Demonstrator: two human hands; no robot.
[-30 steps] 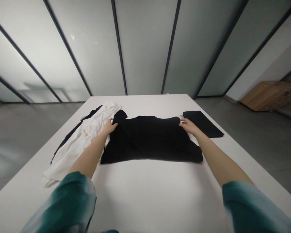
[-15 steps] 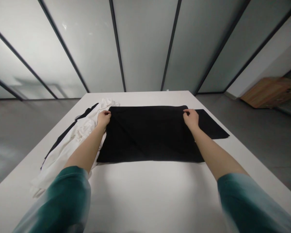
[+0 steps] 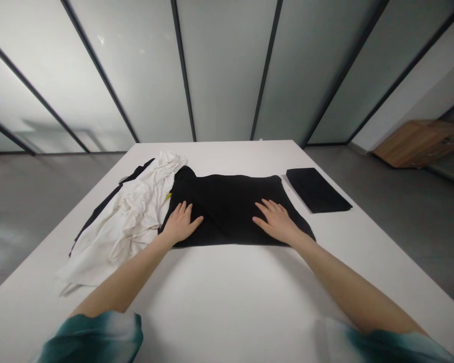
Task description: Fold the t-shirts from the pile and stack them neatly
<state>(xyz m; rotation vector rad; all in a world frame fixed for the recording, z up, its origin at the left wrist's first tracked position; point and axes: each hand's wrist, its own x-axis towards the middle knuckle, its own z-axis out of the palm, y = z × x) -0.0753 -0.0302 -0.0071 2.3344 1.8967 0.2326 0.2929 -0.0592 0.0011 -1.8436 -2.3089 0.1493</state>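
Note:
A black cloth (image 3: 227, 206) lies spread across the middle of the table, its far edge wavy and its far left corner bunched up. On its left part rests my left hand (image 3: 180, 223), palm down with the fingers spread. My right hand (image 3: 275, 220) lies the same way on its right part, fingers apart. Neither hand grips the fabric. What kind of garment or cloth it is, I cannot make out. A small yellow bit (image 3: 168, 195) shows at the cloth's left edge.
Left of the black cloth is a rumpled white cloth (image 3: 136, 212), with dark fabric (image 3: 98, 214) showing along its outer side. A folded black cloth (image 3: 318, 190) sits at the right of the white table (image 3: 227, 297). Beyond stands a frosted glass partition (image 3: 227, 70).
Both hands have let go of the black cloth's far corners and come nearer, now flat on it. Its far edge has dropped and wrinkled, and the folded cloth at right is fully uncovered.

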